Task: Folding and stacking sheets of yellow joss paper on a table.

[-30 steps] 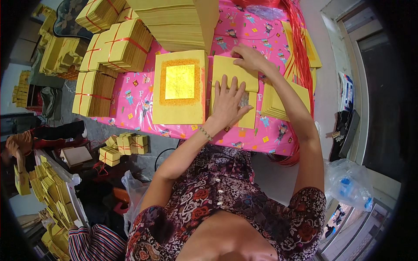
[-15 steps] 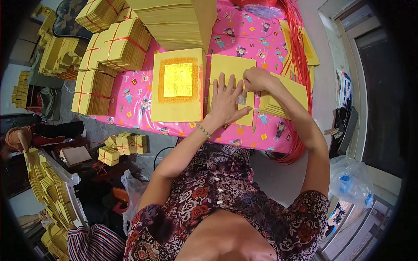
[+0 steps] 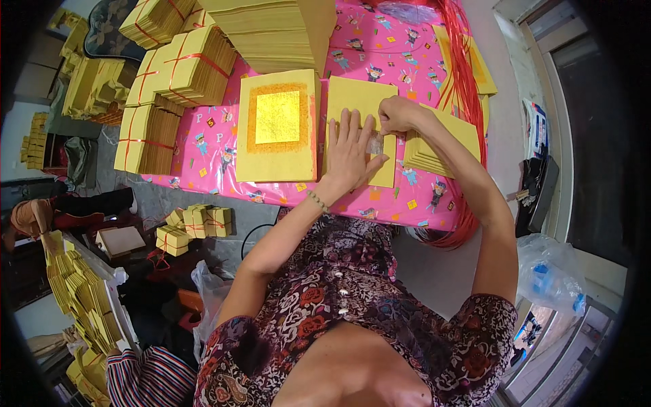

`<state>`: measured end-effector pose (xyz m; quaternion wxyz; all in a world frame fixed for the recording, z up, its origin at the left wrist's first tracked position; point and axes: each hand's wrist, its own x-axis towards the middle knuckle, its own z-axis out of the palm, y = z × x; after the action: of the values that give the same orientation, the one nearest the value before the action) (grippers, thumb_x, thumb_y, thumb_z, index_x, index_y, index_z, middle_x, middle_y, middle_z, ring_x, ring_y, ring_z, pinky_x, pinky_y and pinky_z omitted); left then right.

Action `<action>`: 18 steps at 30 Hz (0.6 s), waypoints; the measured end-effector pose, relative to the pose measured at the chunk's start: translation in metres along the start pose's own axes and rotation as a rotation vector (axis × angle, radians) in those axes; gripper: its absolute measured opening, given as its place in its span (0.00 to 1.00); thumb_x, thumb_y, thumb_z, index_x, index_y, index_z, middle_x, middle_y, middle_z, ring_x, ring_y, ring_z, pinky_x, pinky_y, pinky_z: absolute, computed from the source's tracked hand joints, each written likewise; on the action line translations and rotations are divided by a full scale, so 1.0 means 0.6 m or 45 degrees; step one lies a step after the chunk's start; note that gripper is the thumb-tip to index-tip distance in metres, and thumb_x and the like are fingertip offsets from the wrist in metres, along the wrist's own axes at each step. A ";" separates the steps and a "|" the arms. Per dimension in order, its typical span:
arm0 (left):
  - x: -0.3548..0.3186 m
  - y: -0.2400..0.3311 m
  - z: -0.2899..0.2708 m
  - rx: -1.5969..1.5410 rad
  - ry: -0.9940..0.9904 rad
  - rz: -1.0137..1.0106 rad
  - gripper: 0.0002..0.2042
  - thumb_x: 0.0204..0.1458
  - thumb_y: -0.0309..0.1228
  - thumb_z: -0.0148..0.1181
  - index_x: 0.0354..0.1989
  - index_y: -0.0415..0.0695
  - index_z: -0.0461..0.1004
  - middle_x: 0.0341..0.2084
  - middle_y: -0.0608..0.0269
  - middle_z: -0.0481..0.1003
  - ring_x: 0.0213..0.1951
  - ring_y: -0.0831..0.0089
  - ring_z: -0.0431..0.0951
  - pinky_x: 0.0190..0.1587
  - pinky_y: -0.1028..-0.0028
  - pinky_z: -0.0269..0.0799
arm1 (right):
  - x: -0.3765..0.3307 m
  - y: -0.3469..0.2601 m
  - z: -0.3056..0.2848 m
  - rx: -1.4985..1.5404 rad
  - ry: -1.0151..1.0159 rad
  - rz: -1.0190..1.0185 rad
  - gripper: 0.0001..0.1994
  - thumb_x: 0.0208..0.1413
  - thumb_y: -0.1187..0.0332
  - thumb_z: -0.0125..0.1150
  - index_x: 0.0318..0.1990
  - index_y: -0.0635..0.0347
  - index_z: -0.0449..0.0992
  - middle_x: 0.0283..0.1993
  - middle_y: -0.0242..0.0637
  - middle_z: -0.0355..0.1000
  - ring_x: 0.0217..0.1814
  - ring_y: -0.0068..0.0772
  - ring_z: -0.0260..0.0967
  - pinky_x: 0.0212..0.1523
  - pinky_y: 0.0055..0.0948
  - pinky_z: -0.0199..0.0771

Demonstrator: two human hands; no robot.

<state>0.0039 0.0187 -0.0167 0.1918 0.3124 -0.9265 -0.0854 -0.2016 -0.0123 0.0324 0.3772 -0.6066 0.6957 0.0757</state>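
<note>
My left hand [image 3: 348, 156] lies flat, fingers stretched out, on a yellow paper sheet or thin stack [image 3: 359, 91]. A beaded bracelet circles that wrist. My right hand [image 3: 400, 114] is curled closed at the sheet's right edge; whatever its fingers hold, if anything, is hidden. A small pale, shiny patch [image 3: 375, 144] shows on the paper between my hands. Beside my left hand sits a thicker yellow paper stack [image 3: 274, 171], with a gold square [image 3: 277, 117] inside an orange border on top. Fanned yellow sheets [image 3: 444, 139] lie under and beside my right forearm.
A pink patterned cloth [image 3: 298, 195] covers the table. Yellow bundles [image 3: 190, 64] tied with red ribbon and a tall paper stack [image 3: 271, 41] stand behind. Red strands [image 3: 464, 74] hang at the right. Lower left, a person's striped sleeve [image 3: 149, 376] is near more yellow bundles.
The view has shifted slightly, so the table appears a little higher. My left fingers have drawn somewhat closer together. Both hands stay at the same yellow paper.
</note>
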 end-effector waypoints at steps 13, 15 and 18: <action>-0.020 -0.007 -0.007 0.056 -0.082 -0.115 0.43 0.53 0.62 0.52 0.69 0.41 0.57 0.67 0.35 0.54 0.67 0.33 0.51 0.67 0.43 0.46 | -0.009 -0.049 -0.018 -0.438 0.020 0.071 0.29 0.52 0.44 0.64 0.39 0.69 0.81 0.40 0.53 0.79 0.46 0.51 0.78 0.47 0.45 0.77; -0.022 -0.010 -0.004 0.038 -0.065 -0.111 0.43 0.52 0.62 0.52 0.70 0.42 0.56 0.67 0.35 0.54 0.68 0.33 0.49 0.67 0.42 0.45 | -0.010 -0.052 -0.021 -0.443 0.022 0.073 0.30 0.50 0.42 0.64 0.41 0.68 0.80 0.43 0.54 0.78 0.47 0.51 0.77 0.47 0.45 0.77; -0.022 -0.010 -0.002 -0.011 -0.081 -0.114 0.44 0.52 0.62 0.52 0.70 0.43 0.55 0.68 0.35 0.52 0.69 0.33 0.46 0.68 0.42 0.43 | -0.013 -0.048 -0.007 -0.500 0.168 0.024 0.31 0.48 0.40 0.64 0.36 0.68 0.81 0.38 0.54 0.78 0.42 0.53 0.77 0.43 0.45 0.77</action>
<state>0.0173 0.0224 -0.0214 0.1597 0.3498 -0.9168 -0.1076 -0.1775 -0.0159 0.0507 0.2044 -0.6657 0.6963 0.1735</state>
